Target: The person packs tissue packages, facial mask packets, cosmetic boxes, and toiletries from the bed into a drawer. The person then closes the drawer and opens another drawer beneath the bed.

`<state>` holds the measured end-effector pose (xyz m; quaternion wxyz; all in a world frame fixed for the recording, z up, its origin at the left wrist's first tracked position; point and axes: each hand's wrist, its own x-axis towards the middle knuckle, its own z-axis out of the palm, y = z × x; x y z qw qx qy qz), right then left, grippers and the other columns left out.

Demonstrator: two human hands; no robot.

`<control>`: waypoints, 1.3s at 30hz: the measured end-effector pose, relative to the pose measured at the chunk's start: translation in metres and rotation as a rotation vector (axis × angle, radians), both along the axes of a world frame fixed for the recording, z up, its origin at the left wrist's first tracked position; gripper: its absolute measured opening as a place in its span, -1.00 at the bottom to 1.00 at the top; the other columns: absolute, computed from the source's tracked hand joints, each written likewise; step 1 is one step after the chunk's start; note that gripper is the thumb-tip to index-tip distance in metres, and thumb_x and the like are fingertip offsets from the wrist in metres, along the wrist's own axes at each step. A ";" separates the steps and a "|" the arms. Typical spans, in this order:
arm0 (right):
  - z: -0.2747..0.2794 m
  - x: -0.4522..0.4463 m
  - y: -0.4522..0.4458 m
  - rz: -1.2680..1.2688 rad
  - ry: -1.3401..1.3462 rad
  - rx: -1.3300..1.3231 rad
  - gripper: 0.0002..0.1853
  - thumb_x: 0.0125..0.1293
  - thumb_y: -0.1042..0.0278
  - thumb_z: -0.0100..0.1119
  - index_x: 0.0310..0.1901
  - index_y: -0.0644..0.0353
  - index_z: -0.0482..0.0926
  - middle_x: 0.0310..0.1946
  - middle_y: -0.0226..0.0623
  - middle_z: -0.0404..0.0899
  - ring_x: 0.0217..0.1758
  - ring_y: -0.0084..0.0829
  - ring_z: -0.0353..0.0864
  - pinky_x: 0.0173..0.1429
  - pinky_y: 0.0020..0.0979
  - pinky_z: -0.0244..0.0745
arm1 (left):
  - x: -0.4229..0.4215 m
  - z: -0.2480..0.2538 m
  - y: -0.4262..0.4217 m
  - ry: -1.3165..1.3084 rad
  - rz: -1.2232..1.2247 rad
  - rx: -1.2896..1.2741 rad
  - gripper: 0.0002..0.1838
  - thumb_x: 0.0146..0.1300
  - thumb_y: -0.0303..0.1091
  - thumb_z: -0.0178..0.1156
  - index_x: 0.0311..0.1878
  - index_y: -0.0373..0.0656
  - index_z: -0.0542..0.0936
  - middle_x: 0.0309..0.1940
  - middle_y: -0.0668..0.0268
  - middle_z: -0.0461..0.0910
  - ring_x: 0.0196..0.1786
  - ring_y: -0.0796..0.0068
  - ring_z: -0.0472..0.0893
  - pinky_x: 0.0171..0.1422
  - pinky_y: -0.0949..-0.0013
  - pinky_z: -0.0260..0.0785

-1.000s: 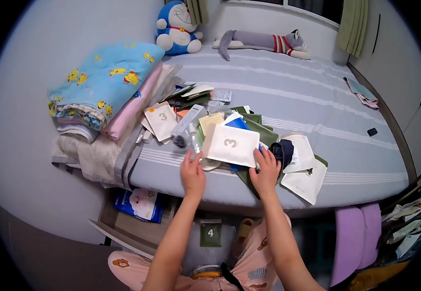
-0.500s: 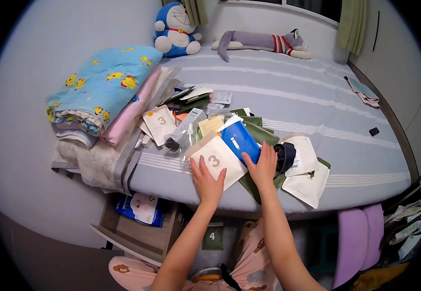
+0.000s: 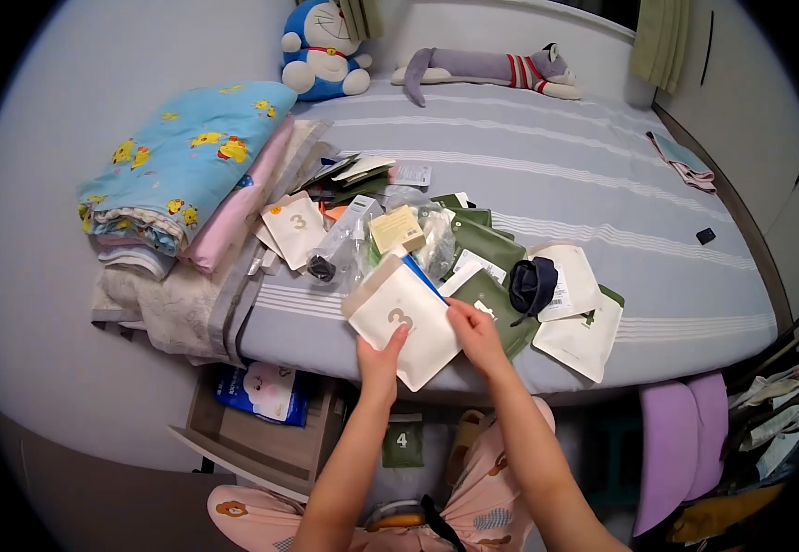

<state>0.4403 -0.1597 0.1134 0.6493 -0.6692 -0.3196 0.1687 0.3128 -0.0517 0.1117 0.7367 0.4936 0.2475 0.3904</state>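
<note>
A flat white packet marked 3 point(image 3: 415, 345) is held up at the near edge of the bed. My left hand point(image 3: 379, 366) grips its lower left side, thumb on the front and fingers hidden behind. At the right side, my right hand point(image 3: 476, 336) closes on the packet's edge. Behind it a thin strip of a blue packet point(image 3: 423, 278) shows; the rest is covered. Just beyond lie green packets point(image 3: 486, 294), a small yellow box point(image 3: 397, 229) and crumpled clear plastic point(image 3: 436, 235). A dark blue rolled cloth point(image 3: 533, 287) sits right of my right hand.
More white packets point(image 3: 580, 340) lie to the right, another marked 3 point(image 3: 295, 230) to the left. Folded bedding point(image 3: 188, 166) is stacked at left. Below, an open drawer point(image 3: 261, 451) juts out near a green packet marked 4 point(image 3: 403, 442). A purple chair point(image 3: 680, 451) stands right.
Both hands have gone from resting on the packets to gripping the white packet, now lifted and tilted. The blue packet has slid mostly behind it, uncovering green packets.
</note>
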 end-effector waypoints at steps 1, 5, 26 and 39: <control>0.005 0.004 -0.005 -0.053 -0.054 -0.095 -0.70 0.25 0.28 0.09 -0.04 0.24 0.56 -0.09 -0.11 0.57 -0.09 -0.35 0.57 0.02 -0.43 0.40 | -0.004 0.003 0.001 0.028 -0.034 -0.063 -0.52 0.12 -0.50 0.25 0.12 -0.30 0.34 0.01 0.19 0.49 0.00 0.43 0.51 0.05 0.43 0.37; 0.000 0.035 -0.031 -0.544 -0.876 -0.402 -0.53 0.05 0.08 0.25 -0.11 0.30 0.53 -0.13 -0.06 0.54 0.04 -0.09 0.41 0.10 -0.20 0.31 | -0.016 0.008 0.001 0.070 -0.095 -0.190 -0.66 0.12 -0.48 0.26 -0.02 -0.32 0.48 -0.13 0.24 0.57 -0.14 0.46 0.58 -0.05 0.45 0.42; 0.018 -0.081 0.001 -0.144 0.099 0.310 -0.77 0.34 0.40 0.01 -0.04 0.31 0.51 -0.22 -0.39 0.56 -0.16 -0.66 0.47 -0.05 -0.61 0.36 | -0.082 0.003 0.000 -0.177 -0.204 -0.174 -0.59 0.13 -0.51 0.23 0.06 -0.25 0.41 -0.05 0.27 0.52 -0.03 0.45 0.53 0.08 0.37 0.39; -0.375 -0.193 -0.017 -0.240 0.165 -0.994 -0.53 -0.11 0.07 0.36 -0.28 0.33 0.54 -0.27 0.00 0.60 -0.19 -0.12 0.60 -0.06 -0.27 0.46 | -0.303 -0.103 0.068 0.202 0.374 -0.371 -0.49 0.14 -0.51 0.19 0.17 -0.27 0.29 0.03 0.18 0.46 0.07 0.32 0.48 0.13 0.31 0.35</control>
